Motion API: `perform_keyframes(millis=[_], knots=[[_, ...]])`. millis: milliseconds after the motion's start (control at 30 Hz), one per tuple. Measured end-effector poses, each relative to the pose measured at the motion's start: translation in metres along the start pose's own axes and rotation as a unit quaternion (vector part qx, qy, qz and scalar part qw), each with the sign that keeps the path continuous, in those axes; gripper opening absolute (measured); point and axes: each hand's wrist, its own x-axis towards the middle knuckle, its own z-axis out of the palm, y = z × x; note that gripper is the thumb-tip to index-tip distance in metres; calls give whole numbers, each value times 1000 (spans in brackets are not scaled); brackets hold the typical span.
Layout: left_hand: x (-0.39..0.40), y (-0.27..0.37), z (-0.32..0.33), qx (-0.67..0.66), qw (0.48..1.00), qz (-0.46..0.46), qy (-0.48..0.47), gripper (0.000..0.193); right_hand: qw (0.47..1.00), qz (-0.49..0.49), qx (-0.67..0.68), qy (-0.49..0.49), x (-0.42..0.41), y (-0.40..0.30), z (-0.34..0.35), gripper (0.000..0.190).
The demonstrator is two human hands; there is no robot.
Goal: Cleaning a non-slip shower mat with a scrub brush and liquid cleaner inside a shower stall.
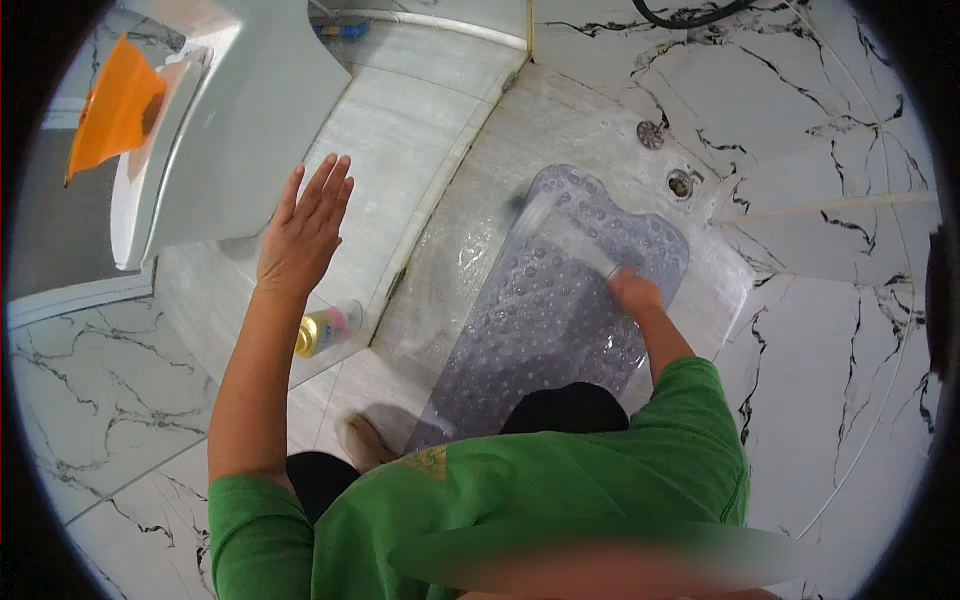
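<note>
My right hand (639, 294) is closed around the handle of a white scrub brush (581, 251), blurred by motion. The brush head lies over the far left part of a grey, translucent bath mat (510, 337) with round suction cups and a wet, sudsy surface. My left hand (304, 225) is flat with straight fingers and holds nothing. It appears to rest on a clear glass panel, though the contact is hard to make out. Below that hand, a clear bottle with a gold cap (324, 331) shows beside my forearm.
A drain hole (681, 184) lies beyond the mat, with its round metal cover (650, 135) loose nearby. Marbled tile walls (825, 337) stand to the right. At left is a white fixture (247, 142), seemingly a toilet, with an orange sheet (116, 112) on it. A black hose (694, 21) hangs above.
</note>
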Motion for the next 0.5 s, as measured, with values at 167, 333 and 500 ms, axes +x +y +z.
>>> perform_keyframes(millis=[167,333,500], knots=[[6,-1,-5,-32,999,11,9,67,975,97,157,124,1,-31,67,43],[-2,0,-2,-78,997,17,20,61,996,16,75,46,-64,17,72,46],[-4,-2,-15,-156,987,19,35,54,898,297,293,142,-103,4,84,47]])
